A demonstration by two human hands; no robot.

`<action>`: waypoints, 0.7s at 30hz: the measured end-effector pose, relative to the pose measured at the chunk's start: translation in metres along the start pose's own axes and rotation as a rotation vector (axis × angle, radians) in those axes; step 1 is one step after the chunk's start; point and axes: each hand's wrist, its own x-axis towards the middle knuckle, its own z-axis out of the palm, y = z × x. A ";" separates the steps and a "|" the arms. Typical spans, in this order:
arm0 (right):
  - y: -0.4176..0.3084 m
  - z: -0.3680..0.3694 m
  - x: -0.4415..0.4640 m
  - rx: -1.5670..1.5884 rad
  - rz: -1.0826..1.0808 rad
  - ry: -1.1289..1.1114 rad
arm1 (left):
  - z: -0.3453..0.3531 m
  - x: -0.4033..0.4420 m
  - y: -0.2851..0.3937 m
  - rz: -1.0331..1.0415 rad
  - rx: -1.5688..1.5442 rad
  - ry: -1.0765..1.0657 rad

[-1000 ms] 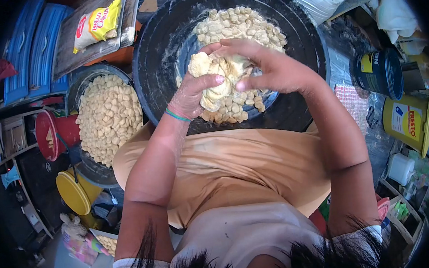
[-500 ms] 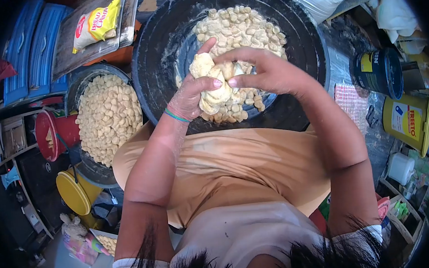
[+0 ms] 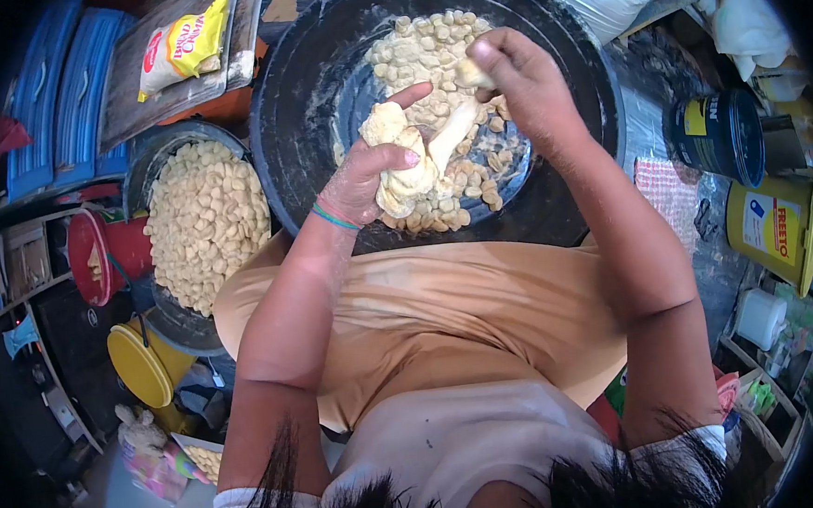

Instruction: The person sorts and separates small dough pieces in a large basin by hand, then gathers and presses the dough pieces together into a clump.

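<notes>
A soft, pale lump of dough [image 3: 402,180] is wrapped in my left hand [image 3: 354,181], thumb across the front and index finger stretched out. From the lump a strand of dough [image 3: 455,135] reaches up and right toward my right hand [image 3: 538,88]. That hand is closed, pinching a small dough piece [image 3: 472,75] between thumb and fingers; whether strand and piece are still joined, I cannot tell. Both hands are above a wide black basin [image 3: 298,84]. Many small flattened dough pieces [image 3: 422,48], dusted with powder, lie in it.
At the left stands a second tub [image 3: 136,168] heaped with similar dough pieces [image 3: 205,224]. A bread crumbs bag [image 3: 184,46] rests on a board [image 3: 118,109] behind it. Red [image 3: 90,255] and yellow [image 3: 139,363] buckets stand nearer me; a dark bucket [image 3: 716,142] and Freeto bucket [image 3: 777,231] stand right.
My right hand has moved up and right, away from the lump, drawing out a strand of dough and pinching a small piece. My left hand has barely moved.
</notes>
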 end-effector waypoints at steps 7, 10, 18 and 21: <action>0.000 -0.004 -0.005 -0.421 -0.348 -0.205 | 0.001 0.002 -0.003 0.062 -0.074 0.013; -0.008 0.005 -0.013 -0.377 -0.184 -0.470 | 0.001 0.000 -0.001 0.065 -0.164 0.020; 0.003 -0.018 0.009 0.157 -0.034 -0.005 | -0.013 0.000 -0.002 0.059 -0.204 -0.019; 0.014 -0.016 0.009 0.026 -0.060 -0.112 | -0.002 0.002 -0.002 0.072 -0.173 0.024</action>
